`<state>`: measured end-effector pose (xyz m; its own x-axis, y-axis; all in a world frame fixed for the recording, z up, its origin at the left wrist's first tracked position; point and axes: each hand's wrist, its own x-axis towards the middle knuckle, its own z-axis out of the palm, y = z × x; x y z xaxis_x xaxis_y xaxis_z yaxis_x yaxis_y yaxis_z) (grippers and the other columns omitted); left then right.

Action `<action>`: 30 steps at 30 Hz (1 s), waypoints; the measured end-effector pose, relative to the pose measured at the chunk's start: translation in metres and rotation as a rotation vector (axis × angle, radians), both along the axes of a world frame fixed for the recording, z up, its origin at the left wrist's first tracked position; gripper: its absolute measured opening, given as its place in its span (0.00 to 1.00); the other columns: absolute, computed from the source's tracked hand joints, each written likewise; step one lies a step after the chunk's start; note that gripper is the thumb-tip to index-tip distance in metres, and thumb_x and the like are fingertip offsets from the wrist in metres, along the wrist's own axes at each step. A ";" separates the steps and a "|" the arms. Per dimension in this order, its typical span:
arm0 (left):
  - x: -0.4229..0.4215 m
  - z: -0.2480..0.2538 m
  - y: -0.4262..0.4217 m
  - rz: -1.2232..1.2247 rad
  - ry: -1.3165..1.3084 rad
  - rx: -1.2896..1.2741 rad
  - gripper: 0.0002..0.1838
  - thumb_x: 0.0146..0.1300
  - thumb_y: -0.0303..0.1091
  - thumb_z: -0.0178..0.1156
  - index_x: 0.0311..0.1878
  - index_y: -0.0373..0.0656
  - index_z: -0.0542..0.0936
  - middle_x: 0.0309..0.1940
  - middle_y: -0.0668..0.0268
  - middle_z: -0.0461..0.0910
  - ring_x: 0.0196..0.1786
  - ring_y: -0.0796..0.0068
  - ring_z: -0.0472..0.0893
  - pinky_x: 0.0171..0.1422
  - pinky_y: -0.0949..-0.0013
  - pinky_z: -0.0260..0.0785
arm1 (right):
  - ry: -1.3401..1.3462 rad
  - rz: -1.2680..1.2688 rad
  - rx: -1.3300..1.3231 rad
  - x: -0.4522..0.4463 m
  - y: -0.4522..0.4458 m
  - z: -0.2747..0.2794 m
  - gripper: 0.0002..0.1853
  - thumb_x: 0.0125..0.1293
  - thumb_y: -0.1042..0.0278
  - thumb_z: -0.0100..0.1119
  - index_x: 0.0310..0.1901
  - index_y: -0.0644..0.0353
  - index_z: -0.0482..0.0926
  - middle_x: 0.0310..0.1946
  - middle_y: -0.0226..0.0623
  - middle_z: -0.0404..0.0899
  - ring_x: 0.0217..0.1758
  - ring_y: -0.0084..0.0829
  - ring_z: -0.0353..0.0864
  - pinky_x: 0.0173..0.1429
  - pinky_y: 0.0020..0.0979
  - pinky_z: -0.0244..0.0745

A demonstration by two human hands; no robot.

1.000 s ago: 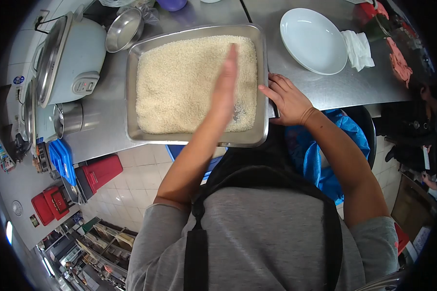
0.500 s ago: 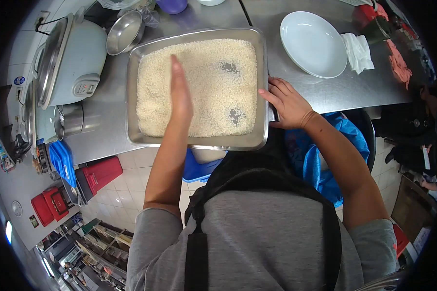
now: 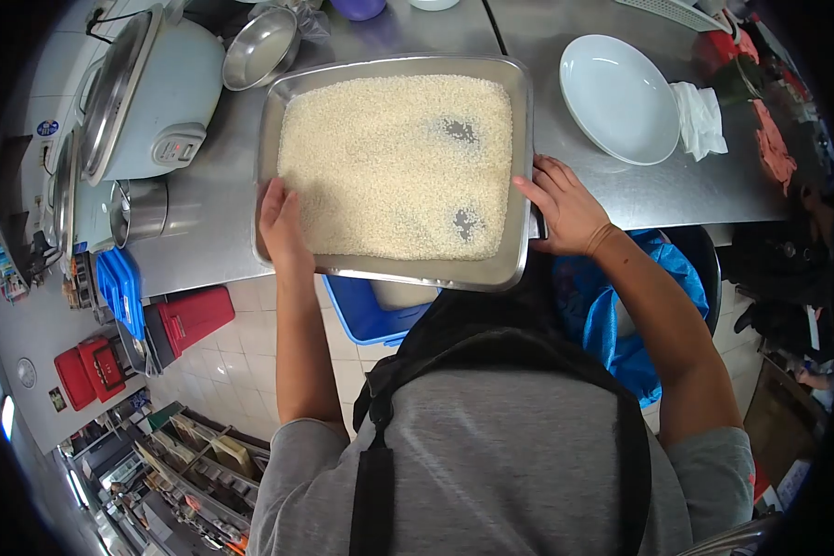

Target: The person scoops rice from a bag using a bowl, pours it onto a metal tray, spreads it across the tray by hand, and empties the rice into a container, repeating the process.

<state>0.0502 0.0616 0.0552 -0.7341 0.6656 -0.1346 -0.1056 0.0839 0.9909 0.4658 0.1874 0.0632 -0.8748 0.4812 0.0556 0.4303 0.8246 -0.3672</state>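
A rectangular metal tray (image 3: 394, 271) holds a layer of white uncooked rice (image 3: 389, 167), spread thin enough in two spots to show bare metal. My left hand (image 3: 285, 222) is at the tray's left side, over the edge of the rice by the wall. Its fingers are curled close together, and their tips are partly hidden. At the right side, my right hand (image 3: 565, 208) grips the tray, thumb against the rim and fingers outside it. A dark handle shows beneath this palm. The tray stands at the front edge of the steel counter (image 3: 204, 246).
Left are a rice cooker (image 3: 171, 120), a metal bowl (image 3: 261, 48) and a metal pot (image 3: 141, 208). A white oval plate (image 3: 619, 100) and a white cloth (image 3: 701, 120) lie right. Below are a blue container (image 3: 347, 310) and a bin with a blue bag (image 3: 676, 269).
My left hand has moved from over the middle-left of the rice to the tray's left wall, its flat fingers now curled. My right hand stays at the tray's right side.
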 end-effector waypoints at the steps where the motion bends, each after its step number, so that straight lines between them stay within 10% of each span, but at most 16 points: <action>1: 0.006 0.002 0.006 0.049 -0.078 -0.001 0.24 0.68 0.24 0.57 0.68 0.34 0.73 0.64 0.63 0.75 0.62 0.74 0.74 0.69 0.72 0.63 | 0.006 -0.001 0.003 0.000 0.000 0.000 0.57 0.43 0.49 0.78 0.75 0.49 0.56 0.68 0.51 0.65 0.76 0.53 0.57 0.80 0.52 0.50; 10: 0.115 0.028 0.051 -0.151 -0.275 0.090 0.16 0.67 0.22 0.58 0.57 0.38 0.82 0.53 0.64 0.83 0.55 0.76 0.78 0.67 0.72 0.65 | 0.033 0.004 0.003 -0.001 0.001 -0.001 0.56 0.42 0.51 0.78 0.74 0.50 0.58 0.66 0.51 0.66 0.75 0.54 0.58 0.80 0.52 0.51; 20: -0.007 -0.006 0.105 0.057 0.251 0.090 0.15 0.74 0.33 0.56 0.56 0.34 0.83 0.52 0.63 0.85 0.58 0.74 0.79 0.68 0.72 0.65 | 0.055 0.003 0.007 -0.001 0.001 -0.004 0.55 0.42 0.52 0.78 0.74 0.49 0.59 0.67 0.51 0.66 0.75 0.55 0.58 0.80 0.52 0.50; 30: 0.069 0.017 0.095 -0.380 0.117 0.036 0.14 0.74 0.34 0.58 0.53 0.33 0.84 0.50 0.63 0.86 0.53 0.76 0.81 0.64 0.72 0.68 | 0.057 0.002 0.003 -0.001 0.001 -0.003 0.55 0.42 0.52 0.78 0.73 0.48 0.59 0.66 0.51 0.66 0.74 0.54 0.59 0.79 0.52 0.51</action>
<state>0.1191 0.1568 0.0724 -0.4435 0.8955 -0.0362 0.0397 0.0600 0.9974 0.4646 0.1886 0.0605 -0.8711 0.4793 0.1070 0.4071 0.8266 -0.3886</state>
